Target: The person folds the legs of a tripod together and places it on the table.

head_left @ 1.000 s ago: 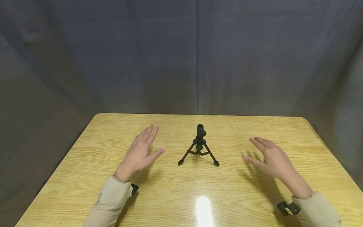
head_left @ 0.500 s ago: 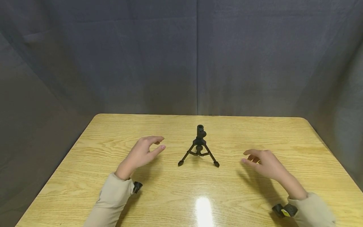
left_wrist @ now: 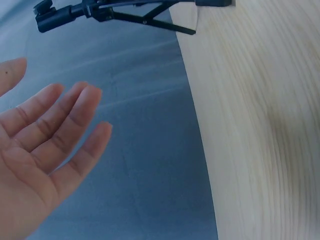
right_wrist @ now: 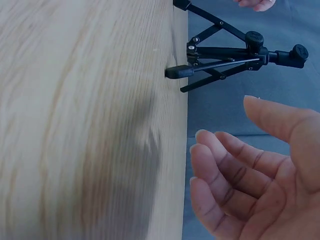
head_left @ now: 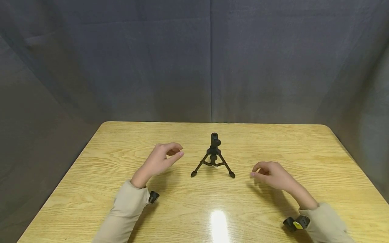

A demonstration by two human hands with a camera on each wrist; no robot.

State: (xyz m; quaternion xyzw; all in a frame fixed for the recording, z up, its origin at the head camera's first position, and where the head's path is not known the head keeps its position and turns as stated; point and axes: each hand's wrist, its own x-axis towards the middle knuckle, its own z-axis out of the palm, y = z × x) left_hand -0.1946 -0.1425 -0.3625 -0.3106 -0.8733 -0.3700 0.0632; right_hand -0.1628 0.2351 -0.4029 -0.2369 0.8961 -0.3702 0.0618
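A small black tripod [head_left: 214, 152] stands upright on the wooden table [head_left: 188, 209], its legs spread and its short tube-shaped top pointing up. To its left, my left hand [head_left: 159, 160] hovers over the table with loosely bent fingers and nothing in the grasp. My right hand [head_left: 271, 175] is held in a similar relaxed curve on the tripod's other side, apart from it. In the right wrist view the tripod [right_wrist: 250, 52] shows its knobs and folding braces beyond my right hand [right_wrist: 255, 185]. The left wrist view shows the palm of my left hand [left_wrist: 45, 145], with the tripod [left_wrist: 125, 12] cut off at the top.
A dark grey curtain [head_left: 158, 67] hangs behind the table and along both sides. Black devices are strapped at both wrists, the left wrist device [head_left: 153, 197] and the right wrist device [head_left: 296, 223], below beige sleeves [head_left: 129, 202].
Both hands have gone from spread, straight fingers to loosely curved ones. They have moved inward, nearer the tripod, which stays where it was.
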